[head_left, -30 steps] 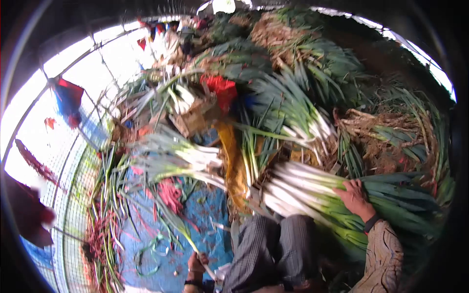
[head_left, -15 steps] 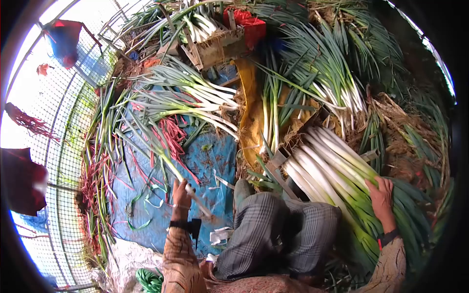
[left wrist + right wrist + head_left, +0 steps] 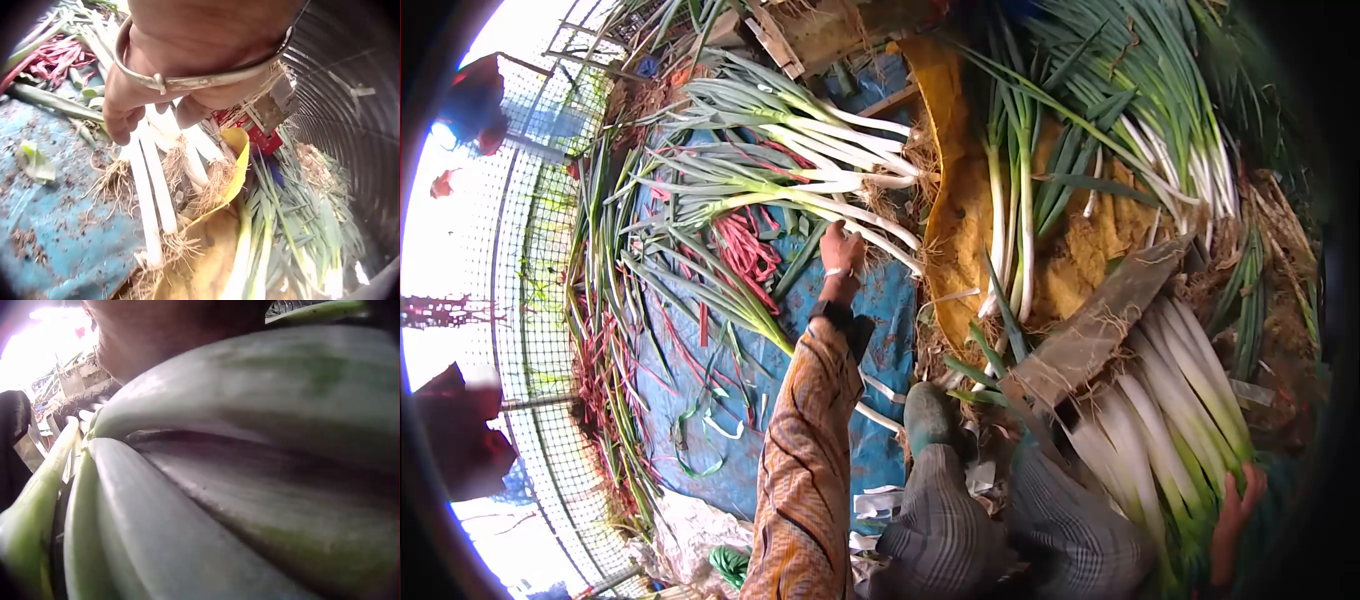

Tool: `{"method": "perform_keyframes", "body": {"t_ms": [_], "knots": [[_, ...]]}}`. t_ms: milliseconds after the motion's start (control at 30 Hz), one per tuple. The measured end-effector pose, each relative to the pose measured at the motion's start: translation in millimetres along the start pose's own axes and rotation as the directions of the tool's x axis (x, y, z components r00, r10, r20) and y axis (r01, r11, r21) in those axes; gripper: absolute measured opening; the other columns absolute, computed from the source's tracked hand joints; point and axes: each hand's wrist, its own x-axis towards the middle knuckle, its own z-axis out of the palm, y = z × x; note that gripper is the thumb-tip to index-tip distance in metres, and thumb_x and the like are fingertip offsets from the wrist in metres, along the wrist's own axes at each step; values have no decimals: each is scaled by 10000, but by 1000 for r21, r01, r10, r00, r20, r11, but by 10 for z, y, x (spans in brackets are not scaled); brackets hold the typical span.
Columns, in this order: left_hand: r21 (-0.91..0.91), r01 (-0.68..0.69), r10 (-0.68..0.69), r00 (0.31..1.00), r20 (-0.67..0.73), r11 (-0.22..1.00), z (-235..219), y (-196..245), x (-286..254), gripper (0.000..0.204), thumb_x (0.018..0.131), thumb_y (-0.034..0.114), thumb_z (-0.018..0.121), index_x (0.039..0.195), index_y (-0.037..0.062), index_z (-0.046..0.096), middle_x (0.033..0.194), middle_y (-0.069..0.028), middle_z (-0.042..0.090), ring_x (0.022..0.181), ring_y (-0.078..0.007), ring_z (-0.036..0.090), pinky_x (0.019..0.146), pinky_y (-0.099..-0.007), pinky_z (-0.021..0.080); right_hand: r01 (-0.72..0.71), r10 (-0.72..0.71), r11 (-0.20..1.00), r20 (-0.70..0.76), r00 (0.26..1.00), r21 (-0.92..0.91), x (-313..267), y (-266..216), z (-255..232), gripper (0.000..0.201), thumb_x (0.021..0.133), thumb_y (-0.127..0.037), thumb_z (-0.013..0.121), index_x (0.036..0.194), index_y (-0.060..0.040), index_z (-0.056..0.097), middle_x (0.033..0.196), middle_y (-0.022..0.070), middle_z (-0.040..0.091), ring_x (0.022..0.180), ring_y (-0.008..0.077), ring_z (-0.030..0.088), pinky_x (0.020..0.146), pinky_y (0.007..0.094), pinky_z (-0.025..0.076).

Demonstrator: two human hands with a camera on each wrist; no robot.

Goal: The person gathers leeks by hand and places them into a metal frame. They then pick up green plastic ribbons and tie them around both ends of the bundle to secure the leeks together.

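Observation:
My left hand [image 3: 841, 250] reaches over a row of leeks [image 3: 830, 180] on the blue tarp. In the left wrist view its fingers [image 3: 120, 125] and thumb straddle white leek stems [image 3: 150, 194] with hairy roots. Partly hidden under the left forearm, a single leek [image 3: 768, 330] lies on the tarp. At lower right, my right hand [image 3: 1236, 515] rests on a thick bundle of leeks [image 3: 1170, 400], over the green part. Big leek leaves [image 3: 206, 512] fill the right wrist view, which hides the right fingers.
A wooden board [image 3: 1100, 320] stands at the root end of the bundle, beside my knees. More leeks [image 3: 1170, 120] lie on a yellow sheet [image 3: 945, 200]. Red strips [image 3: 745, 255] are scattered on the blue tarp [image 3: 880, 350]; a mesh fence [image 3: 540, 300] runs along the left.
My left hand has let go of the single leek and moved forward to the row of leeks. The right hand stays on the bundle, while the head view has tilted downward.

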Motion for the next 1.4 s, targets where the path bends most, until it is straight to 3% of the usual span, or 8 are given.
{"method": "perform_keyframes", "body": {"t_ms": [267, 533, 700, 933, 1067, 1133, 1200, 1400], "knots": [[290, -178, 91, 953, 288, 940, 366, 108, 887, 395, 902, 268, 456, 1250, 91, 516, 1233, -210, 541, 985, -448, 570, 884, -473, 451, -253, 268, 959, 115, 957, -127, -127, 91, -85, 318, 866, -65, 602, 1172, -24, 527, 1221, 165, 505, 1185, 314, 441, 1027, 416, 328], [194, 113, -129, 989, 73, 974, 241, 137, 799, 334, 763, 358, 601, 897, 58, 663, 954, -165, 666, 860, -381, 632, 773, -438, 499, 20, 0, 998, 294, 956, -65, 546, -656, -748, 348, 935, -206, 538, 1227, -16, 526, 1210, 204, 523, 1120, 403, 467, 955, 481, 377], [-313, 354, -334, 935, 118, 881, -180, -298, -271, 278, 740, 255, 688, 858, 9, 640, 632, -60, 625, 491, -102, 566, 446, -259, 453, -78, 91, 995, 283, 955, -56, 595, -825, -853, 368, 931, -216, 550, 1232, -6, 521, 1201, 222, 529, 1122, 408, 466, 957, 492, 373], [-330, 686, -676, 718, 166, 648, -1249, -1226, -3255, 325, 725, 41, 669, 919, 13, 410, 740, -111, 577, 557, -182, 590, 458, -333, 509, -221, 207, 975, 258, 944, 27, 379, -574, -666, 322, 916, -131, 548, 1215, -17, 518, 1246, 196, 495, 1183, 345, 440, 1018, 448, 328], [-568, 802, -720, 502, 479, 182, -1212, -1011, -3845, 387, 793, -9, 589, 1117, 90, 402, 700, -68, 528, 525, -194, 550, 451, -318, 472, -388, 370, 920, 198, 908, 55, 120, -215, -283, 306, 906, -37, 492, 1209, -28, 532, 1274, 185, 473, 1203, 333, 427, 1048, 452, 297], [-571, 778, -628, 587, 511, 263, -966, -1431, -3709, 294, 830, 43, 575, 1109, 92, 498, 687, -31, 520, 500, -173, 520, 438, -293, 438, 28, -12, 995, 165, 986, -96, 188, -270, -364, 335, 880, -19, 482, 1208, -32, 543, 1273, 179, 472, 1200, 349, 423, 1050, 465, 287], [-306, 529, -514, 847, 134, 792, -779, -1630, -3458, 242, 822, 74, 591, 1062, 59, 571, 650, -22, 510, 506, -160, 503, 464, -297, 438, 243, -223, 958, 137, 965, -153, 245, -350, -441, 353, 845, -6, 485, 1190, -23, 556, 1251, 176, 475, 1175, 364, 427, 1028, 482, 299], [255, 454, -342, 858, -382, 854, -1279, -1492, -2735, 578, 728, 265, 667, 1234, 54, 483, 1088, -219, 540, 1060, -376, 508, 915, -438, 419, 209, -206, 978, 83, 975, -21, 390, -626, -569, 393, 784, 24, 487, 1168, -4, 567, 1220, 177, 469, 1139, 383, 424, 985, 497, 318]]}}
